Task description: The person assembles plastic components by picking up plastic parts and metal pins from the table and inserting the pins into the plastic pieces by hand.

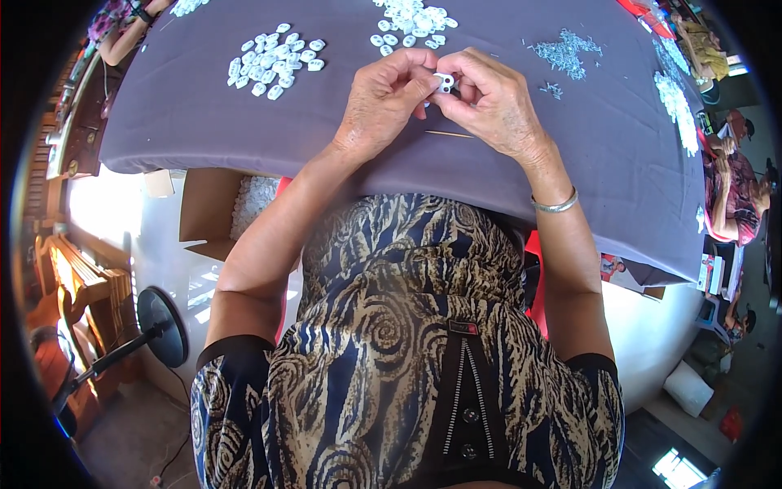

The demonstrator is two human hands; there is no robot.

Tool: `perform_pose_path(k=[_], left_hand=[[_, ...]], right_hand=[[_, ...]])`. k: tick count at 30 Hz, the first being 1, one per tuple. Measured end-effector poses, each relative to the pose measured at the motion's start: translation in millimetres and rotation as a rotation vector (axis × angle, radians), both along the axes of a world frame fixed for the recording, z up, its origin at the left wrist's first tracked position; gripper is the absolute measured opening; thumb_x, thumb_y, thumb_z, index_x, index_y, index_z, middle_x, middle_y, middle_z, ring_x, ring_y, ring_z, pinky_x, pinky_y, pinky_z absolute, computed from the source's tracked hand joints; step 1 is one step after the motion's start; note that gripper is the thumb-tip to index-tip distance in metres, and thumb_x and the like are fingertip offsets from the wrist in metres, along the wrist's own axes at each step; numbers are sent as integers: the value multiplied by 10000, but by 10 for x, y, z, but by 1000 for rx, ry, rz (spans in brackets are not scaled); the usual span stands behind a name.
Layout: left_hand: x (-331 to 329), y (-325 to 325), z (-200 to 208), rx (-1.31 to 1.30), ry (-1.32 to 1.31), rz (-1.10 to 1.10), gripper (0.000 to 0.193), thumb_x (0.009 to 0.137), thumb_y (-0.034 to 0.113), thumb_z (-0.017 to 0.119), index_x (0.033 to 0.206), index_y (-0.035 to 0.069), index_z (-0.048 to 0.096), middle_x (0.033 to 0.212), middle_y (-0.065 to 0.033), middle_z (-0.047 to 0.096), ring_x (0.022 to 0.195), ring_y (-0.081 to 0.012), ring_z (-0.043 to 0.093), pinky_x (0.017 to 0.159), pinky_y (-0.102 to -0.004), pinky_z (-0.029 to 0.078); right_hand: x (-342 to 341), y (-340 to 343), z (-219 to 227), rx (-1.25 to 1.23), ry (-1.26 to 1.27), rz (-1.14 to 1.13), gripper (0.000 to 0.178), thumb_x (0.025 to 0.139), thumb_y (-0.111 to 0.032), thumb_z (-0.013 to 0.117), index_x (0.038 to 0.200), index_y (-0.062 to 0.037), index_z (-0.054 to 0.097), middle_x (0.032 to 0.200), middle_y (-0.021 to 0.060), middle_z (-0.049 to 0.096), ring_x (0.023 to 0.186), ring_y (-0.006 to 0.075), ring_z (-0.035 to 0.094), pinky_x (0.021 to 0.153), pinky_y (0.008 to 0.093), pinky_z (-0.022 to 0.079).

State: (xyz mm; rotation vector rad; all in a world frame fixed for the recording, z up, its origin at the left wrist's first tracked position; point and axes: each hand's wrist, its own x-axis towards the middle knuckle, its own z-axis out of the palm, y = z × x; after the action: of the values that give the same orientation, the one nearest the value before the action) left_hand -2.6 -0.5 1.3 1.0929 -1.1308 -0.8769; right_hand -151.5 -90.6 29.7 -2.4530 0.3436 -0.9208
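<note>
Above the near part of the cloth-covered table, my left hand (386, 99) and my right hand (494, 99) meet. Between their fingertips is a small white plastic piece (444, 83) with round holes, pinched from both sides. Fingers cover much of it, and I cannot make out whether a pin is in it. A thin wooden stick (450, 134) lies on the cloth just below my hands. To the left rests a loose pile of similar white pieces (275, 61), with another pile (411, 18) beyond my hands. Small metal pins (566, 55) are heaped to the right.
A dark grey cloth (195, 98) covers the table. Further white pieces (676, 110) line its right edge. An open cardboard box (213, 208) of white parts stands below at the left, near a round black stand base (162, 326). Other people sit at the left and right.
</note>
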Motion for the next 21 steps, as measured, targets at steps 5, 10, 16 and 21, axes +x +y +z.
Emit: perform_pose_path(k=[5, 10, 16, 21], left_hand=[[1, 14, 7, 46, 52, 16, 205, 891, 52, 573, 1092, 14, 570, 750, -10, 607, 621, -60, 535, 564, -209, 467], [-12, 3, -1, 40, 59, -20, 246, 883, 40, 573, 1127, 13, 559, 757, -11, 606, 652, -63, 548, 608, -218, 479], [13, -12, -30, 70, 204, -74, 281, 865, 20, 579, 1145, 28, 570, 746, -2, 587, 680, -72, 545, 644, -224, 477], [28, -15, -67, 81, 368, -113, 286, 841, 5, 589, 1124, 43, 595, 739, 5, 575, 687, -73, 540, 644, -227, 460]], right_hand=[[28, 66, 24, -110, 1, -42, 394, 696, -136, 774, 1039, -63, 593, 806, 13, 549, 554, 113, 485, 508, 273, 445], [-15, 34, -30, -270, 202, -69, 318, 749, -248, 730, 913, -47, 545, 837, 74, 553, 687, 286, 576, 575, 386, 482], [10, 7, -128, -203, 237, -29, 296, 814, -239, 673, 800, -24, 469, 753, 119, 545, 702, 317, 583, 592, 414, 465], [36, 33, -140, -219, 290, -55, 265, 855, -220, 630, 798, -13, 474, 726, 144, 558, 703, 335, 587, 601, 423, 469]])
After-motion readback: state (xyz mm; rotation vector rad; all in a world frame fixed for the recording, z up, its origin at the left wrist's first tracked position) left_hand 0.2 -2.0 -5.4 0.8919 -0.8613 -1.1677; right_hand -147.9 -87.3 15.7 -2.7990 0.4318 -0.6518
